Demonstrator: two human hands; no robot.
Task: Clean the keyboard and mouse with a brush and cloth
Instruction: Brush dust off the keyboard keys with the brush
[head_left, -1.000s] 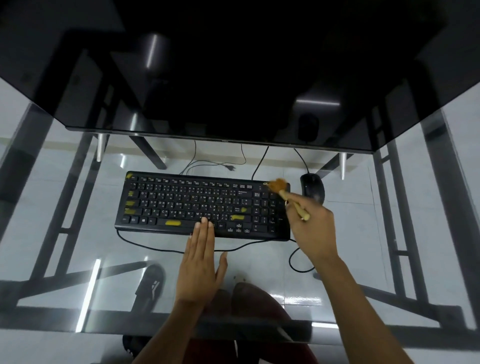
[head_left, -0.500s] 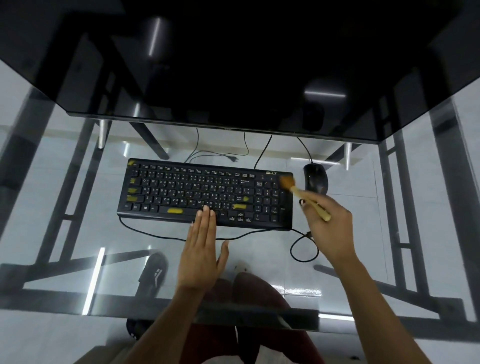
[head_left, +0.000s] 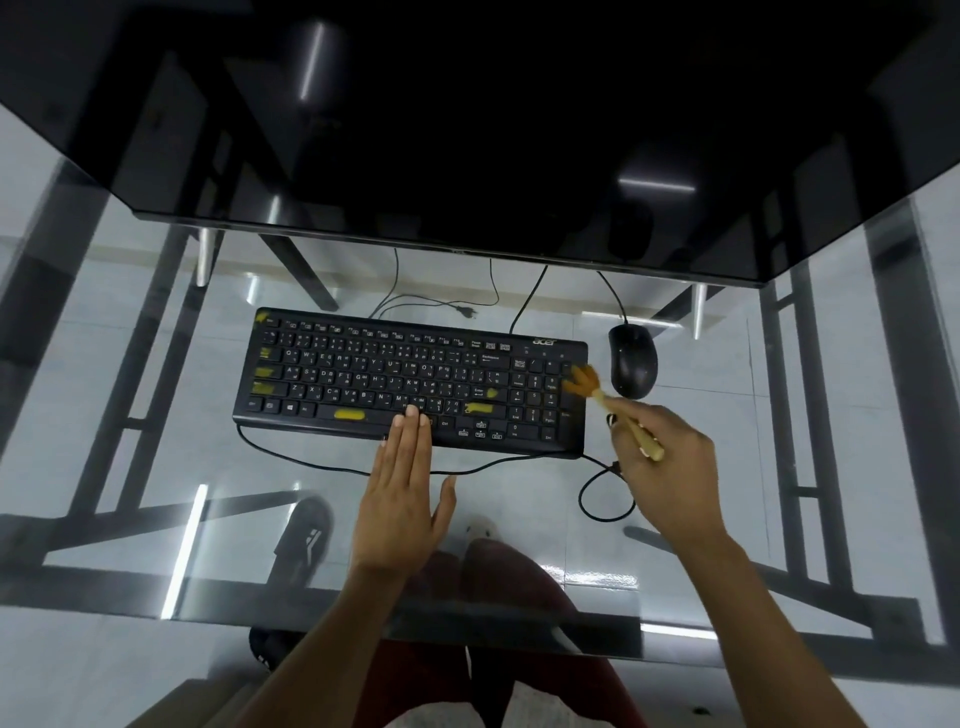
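A right hand (head_left: 662, 457) is gripping a small brush (head_left: 605, 397), bristles sweeping the black Acer keyboard (head_left: 410, 382) at its near right end, long axis running leftward; the flat left hand (head_left: 402, 499) is steadying its front edge; the mouse (head_left: 632, 360) is lying just beyond.

A computer desk at home or in an office: a glass surface (head_left: 156, 395), big dark screen (head_left: 467, 130), keyboard (head_left: 410, 382) and mouse (head_left: 632, 364).
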